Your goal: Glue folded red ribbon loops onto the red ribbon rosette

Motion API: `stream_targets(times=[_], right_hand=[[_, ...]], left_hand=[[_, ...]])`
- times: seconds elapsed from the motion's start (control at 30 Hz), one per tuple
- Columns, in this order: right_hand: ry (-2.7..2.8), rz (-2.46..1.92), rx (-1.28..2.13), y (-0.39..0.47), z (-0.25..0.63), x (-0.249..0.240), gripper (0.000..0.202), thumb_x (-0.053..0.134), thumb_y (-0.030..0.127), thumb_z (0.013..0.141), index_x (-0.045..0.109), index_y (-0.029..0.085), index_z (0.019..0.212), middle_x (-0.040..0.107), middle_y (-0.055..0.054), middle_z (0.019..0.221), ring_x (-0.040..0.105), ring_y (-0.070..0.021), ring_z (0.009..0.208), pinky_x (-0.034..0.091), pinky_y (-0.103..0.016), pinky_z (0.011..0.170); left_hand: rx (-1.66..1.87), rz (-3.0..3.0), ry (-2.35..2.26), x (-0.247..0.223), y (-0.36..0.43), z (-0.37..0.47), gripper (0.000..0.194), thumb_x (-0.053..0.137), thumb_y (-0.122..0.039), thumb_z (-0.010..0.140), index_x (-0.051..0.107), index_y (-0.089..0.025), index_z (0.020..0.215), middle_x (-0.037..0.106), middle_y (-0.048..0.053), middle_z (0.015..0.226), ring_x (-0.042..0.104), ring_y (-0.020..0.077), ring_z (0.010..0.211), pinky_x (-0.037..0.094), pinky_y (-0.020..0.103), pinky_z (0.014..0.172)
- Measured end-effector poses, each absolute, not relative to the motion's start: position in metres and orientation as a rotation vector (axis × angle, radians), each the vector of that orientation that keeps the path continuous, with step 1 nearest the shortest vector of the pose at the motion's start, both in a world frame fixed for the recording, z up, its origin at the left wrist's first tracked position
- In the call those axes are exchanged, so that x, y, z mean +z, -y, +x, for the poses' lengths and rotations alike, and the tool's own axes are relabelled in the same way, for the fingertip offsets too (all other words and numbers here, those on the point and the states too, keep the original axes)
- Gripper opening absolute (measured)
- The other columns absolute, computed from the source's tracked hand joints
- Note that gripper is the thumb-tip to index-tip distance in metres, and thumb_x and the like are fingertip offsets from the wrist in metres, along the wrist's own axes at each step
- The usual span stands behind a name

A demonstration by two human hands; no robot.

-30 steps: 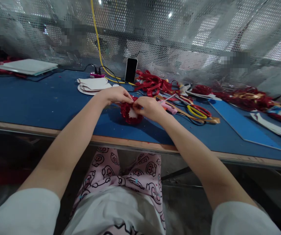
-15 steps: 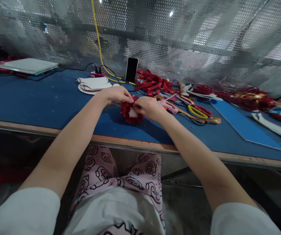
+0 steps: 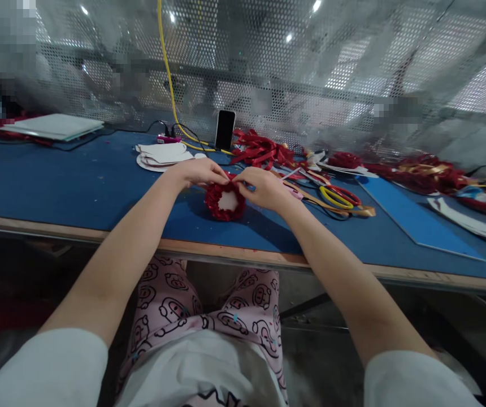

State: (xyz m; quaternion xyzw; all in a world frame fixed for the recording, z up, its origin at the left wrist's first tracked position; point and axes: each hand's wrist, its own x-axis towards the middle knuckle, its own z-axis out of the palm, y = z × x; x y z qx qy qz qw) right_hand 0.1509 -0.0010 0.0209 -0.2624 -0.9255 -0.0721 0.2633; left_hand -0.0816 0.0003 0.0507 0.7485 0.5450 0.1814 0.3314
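A ruffled red ribbon rosette (image 3: 213, 206) with a white round centre lies on the blue tabletop in front of me. My left hand (image 3: 203, 171) pinches its upper edge from the left side. At the same edge, my right hand (image 3: 262, 186) has thumb and fingertip closed on the red ribbon from the right. The fingertips of both hands almost meet at the rosette's top. Just past my right hand, a pink glue gun (image 3: 294, 193) is partly covered by it. Scissors with yellow and red handles (image 3: 336, 197) lie farther right.
White card pieces (image 3: 162, 154) are stacked behind my left hand. A phone (image 3: 225, 130) stands upright at the back, near a pile of red ribbon (image 3: 264, 150). On the right lie a blue board (image 3: 416, 220) and white strips (image 3: 467, 221). A yellow cable (image 3: 166, 68) hangs down.
My right fingers have moved up off the rosette's white centre to its top edge, so more of the centre shows. My left hand stays on the upper edge.
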Motion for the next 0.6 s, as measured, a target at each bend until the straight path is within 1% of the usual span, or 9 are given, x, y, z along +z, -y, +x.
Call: stream_targets(times=[0.1,0.17,0.23,0.33,0.43,0.5,0.53,0.6], right_hand=[[2.440,-0.811,-0.310,-0.001,0.155,0.022,0.030,0.045,0.027,0.098,0.073,0.018,0.107,0.075,-0.012,0.105,0.067,-0.0239,0.099,0.047,-0.034,0.086],[2.382,-0.887,-0.352,-0.002,0.158,0.024,0.032,0.043,0.028,0.100,0.072,0.017,0.109,0.075,-0.012,0.106,0.067,-0.0236,0.097,0.045,-0.033,0.083],[2.340,-0.967,-0.380,-0.003,0.163,0.026,0.033,0.040,0.029,0.101,0.070,0.017,0.108,0.075,-0.011,0.102,0.066,-0.0224,0.091,0.043,-0.031,0.079],[2.304,-1.149,-0.443,-0.006,0.174,0.034,0.036,0.036,0.031,0.102,0.069,0.017,0.097,0.074,-0.011,0.091,0.064,-0.0216,0.082,0.038,-0.030,0.071],[2.273,-1.384,-0.484,-0.009,0.190,0.045,0.038,0.038,0.034,0.101,0.069,0.019,0.086,0.074,-0.011,0.089,0.063,-0.0226,0.080,0.036,-0.031,0.069],[2.234,-1.549,-0.439,-0.012,0.204,0.053,0.040,0.040,0.040,0.100,0.069,0.019,0.083,0.074,-0.012,0.091,0.063,-0.0237,0.082,0.037,-0.032,0.069],[2.208,-1.651,-0.390,-0.013,0.212,0.056,0.042,0.041,0.045,0.099,0.070,0.019,0.083,0.074,-0.013,0.090,0.063,-0.0242,0.081,0.038,-0.033,0.069],[2.224,-1.849,-0.205,-0.016,0.227,0.058,0.051,0.048,0.063,0.094,0.070,0.019,0.081,0.073,-0.013,0.085,0.063,-0.0249,0.078,0.041,-0.033,0.069]], left_hand=[[0.465,1.980,-1.400,0.051,-0.001,-0.085,0.043,0.072,-0.053,0.077,0.079,-0.033,0.115,0.076,0.003,0.117,0.064,0.0235,0.113,0.049,0.029,0.085],[0.473,1.980,-1.372,0.049,-0.003,-0.088,0.046,0.073,-0.055,0.076,0.078,-0.034,0.117,0.076,0.002,0.120,0.064,0.0237,0.115,0.049,0.028,0.084],[0.494,1.965,-1.337,0.047,-0.006,-0.090,0.049,0.074,-0.056,0.075,0.078,-0.033,0.118,0.076,0.002,0.121,0.064,0.0237,0.116,0.048,0.027,0.082],[0.552,1.939,-1.303,0.045,-0.008,-0.092,0.049,0.076,-0.054,0.074,0.079,-0.030,0.116,0.076,0.004,0.120,0.065,0.0240,0.112,0.048,0.027,0.078],[0.620,1.897,-1.321,0.045,-0.010,-0.095,0.045,0.075,-0.052,0.074,0.081,-0.027,0.111,0.077,0.006,0.118,0.067,0.0238,0.108,0.049,0.027,0.076],[0.658,1.835,-1.355,0.046,-0.013,-0.100,0.038,0.075,-0.049,0.076,0.081,-0.027,0.107,0.078,0.006,0.117,0.068,0.0227,0.106,0.050,0.027,0.079],[0.679,1.794,-1.380,0.047,-0.014,-0.104,0.035,0.074,-0.046,0.077,0.081,-0.027,0.105,0.078,0.006,0.116,0.069,0.0222,0.105,0.051,0.027,0.080],[0.732,1.713,-1.453,0.048,-0.018,-0.112,0.028,0.074,-0.042,0.078,0.081,-0.025,0.099,0.079,0.006,0.113,0.070,0.0220,0.102,0.052,0.028,0.081]])
